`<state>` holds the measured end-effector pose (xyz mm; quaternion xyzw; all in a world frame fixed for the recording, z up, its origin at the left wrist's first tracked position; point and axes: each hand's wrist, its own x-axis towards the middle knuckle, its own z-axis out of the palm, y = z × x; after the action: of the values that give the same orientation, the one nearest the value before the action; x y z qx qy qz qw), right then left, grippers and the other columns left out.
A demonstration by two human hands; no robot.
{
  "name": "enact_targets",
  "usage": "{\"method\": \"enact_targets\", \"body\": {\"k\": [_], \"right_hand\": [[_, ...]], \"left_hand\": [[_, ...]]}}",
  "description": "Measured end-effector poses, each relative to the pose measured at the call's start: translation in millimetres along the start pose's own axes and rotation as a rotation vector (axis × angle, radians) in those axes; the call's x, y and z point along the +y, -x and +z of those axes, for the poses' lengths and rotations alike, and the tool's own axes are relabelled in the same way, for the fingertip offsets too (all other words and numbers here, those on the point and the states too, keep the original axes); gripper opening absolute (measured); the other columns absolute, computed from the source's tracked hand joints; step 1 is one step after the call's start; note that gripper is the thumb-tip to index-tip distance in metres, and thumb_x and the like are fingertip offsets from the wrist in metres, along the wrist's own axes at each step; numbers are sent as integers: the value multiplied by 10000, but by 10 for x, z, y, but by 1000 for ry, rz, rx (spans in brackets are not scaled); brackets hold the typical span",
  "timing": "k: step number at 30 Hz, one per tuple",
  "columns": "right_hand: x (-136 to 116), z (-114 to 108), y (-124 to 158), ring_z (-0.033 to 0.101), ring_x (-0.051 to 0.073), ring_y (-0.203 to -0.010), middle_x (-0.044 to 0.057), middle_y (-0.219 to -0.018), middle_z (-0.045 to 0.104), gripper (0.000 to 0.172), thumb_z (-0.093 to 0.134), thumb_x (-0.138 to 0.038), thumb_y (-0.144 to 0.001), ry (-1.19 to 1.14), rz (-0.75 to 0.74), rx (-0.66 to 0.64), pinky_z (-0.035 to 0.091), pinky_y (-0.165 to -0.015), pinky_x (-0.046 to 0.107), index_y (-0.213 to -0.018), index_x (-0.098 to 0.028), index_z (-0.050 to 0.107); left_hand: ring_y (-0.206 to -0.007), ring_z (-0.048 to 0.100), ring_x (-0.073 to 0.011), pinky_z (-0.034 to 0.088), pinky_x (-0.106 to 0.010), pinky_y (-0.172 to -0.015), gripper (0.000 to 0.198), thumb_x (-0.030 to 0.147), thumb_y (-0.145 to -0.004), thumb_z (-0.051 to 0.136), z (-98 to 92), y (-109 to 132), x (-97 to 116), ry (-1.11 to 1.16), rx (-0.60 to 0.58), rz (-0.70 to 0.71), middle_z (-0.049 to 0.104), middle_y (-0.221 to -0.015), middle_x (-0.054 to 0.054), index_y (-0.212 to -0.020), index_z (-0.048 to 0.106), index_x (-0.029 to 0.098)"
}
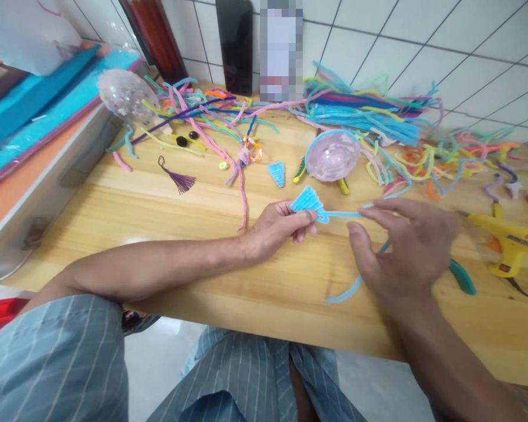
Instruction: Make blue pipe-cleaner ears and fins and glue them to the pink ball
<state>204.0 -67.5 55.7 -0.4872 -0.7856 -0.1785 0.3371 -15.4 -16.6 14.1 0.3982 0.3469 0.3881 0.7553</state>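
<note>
My left hand (278, 225) pinches a light blue fan-shaped piece (307, 203) folded from pipe cleaner, held just above the wooden table (158, 234). From the fan a straight blue pipe cleaner (343, 214) runs right into my right hand (407, 246), whose fingers close on it. The tail of that pipe cleaner (344, 293) curves down below my right palm. A second small blue fan (276, 173) lies on the table just beyond my left hand.
A pink dome with a blue rim (332, 156) sits behind the hands. Several coloured pipe cleaners (361, 114) pile along the tiled wall. A yellow glue gun (508, 243) and green-handled pliers (463, 278) lie right. A purple tassel (180, 180) and clear ball (125, 94) lie left.
</note>
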Motion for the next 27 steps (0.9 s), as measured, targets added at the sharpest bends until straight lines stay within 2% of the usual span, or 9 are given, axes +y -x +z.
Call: {"method": "enact_targets", "body": {"k": [2,4,7,9,11,13,16,20,27], "right_hand": [[-1,-58,6,740,351,-1111,111,-1207,787,312,839,-256,-926,48,-15,75,514,-970,525,-1225,-294,756],[-53,-134,7,756,304,-991,86,-1095,805,282,826,-231,-930,20,-34,72,533,-907,476,-1195,-294,755],[-208,-186,-5,745,226,-799,40,-916,806,179,721,-207,-999,-203,98,-224,549,-775,389,-1151,-294,758],[-296,-130,-16,728,201,-724,31,-909,803,190,682,-288,-1030,-413,316,-410,551,-694,359,-1207,-277,749],[-327,-14,-23,723,197,-723,37,-967,805,267,671,-397,-1028,-624,535,-496,565,-668,354,-1253,-262,724],[-307,113,-24,706,196,-715,36,-959,794,297,666,-478,-1011,-787,696,-465,570,-653,358,-1203,-257,712],[-251,232,-29,665,189,-660,12,-822,754,261,720,-504,-961,-892,834,-375,558,-628,351,-1059,-263,719],[-219,247,-57,633,175,-627,-18,-692,686,221,809,-472,-887,-909,888,-360,544,-628,338,-909,-263,744],[-149,271,-73,593,154,-615,-9,-679,702,292,895,-514,-791,-981,987,-407,495,-611,312,-809,-248,776]], "left_hand": [[-524,546,-51,417,-208,-533,292,408,-839,810,-7,-17,-11,22,19,2,719,-710,10,-775,703,143],[-508,542,-47,404,-205,-518,274,384,-852,786,-10,-31,-7,52,50,13,717,-704,10,-760,699,141],[-493,536,-43,389,-201,-505,267,380,-854,782,-2,-35,22,83,93,30,719,-706,10,-775,703,138],[-499,538,-45,398,-204,-513,284,402,-849,791,12,-21,42,67,90,45,720,-710,11,-780,702,141],[-516,541,-52,416,-212,-531,310,425,-833,814,28,7,49,20,56,57,716,-707,13,-768,691,147],[-534,539,-57,430,-218,-550,322,431,-819,829,44,41,36,-34,3,56,709,-702,13,-756,683,152],[-549,533,-60,435,-218,-562,299,415,-842,806,57,88,-12,-87,-70,34,703,-708,13,-764,684,153],[-567,537,-62,430,-215,-571,282,410,-886,764,51,124,-56,-124,-132,5,710,-733,6,-798,695,151],[-601,546,-67,439,-221,-591,319,458,-921,760,28,129,-80,-128,-176,16,730,-805,-10,-879,721,144]]}}
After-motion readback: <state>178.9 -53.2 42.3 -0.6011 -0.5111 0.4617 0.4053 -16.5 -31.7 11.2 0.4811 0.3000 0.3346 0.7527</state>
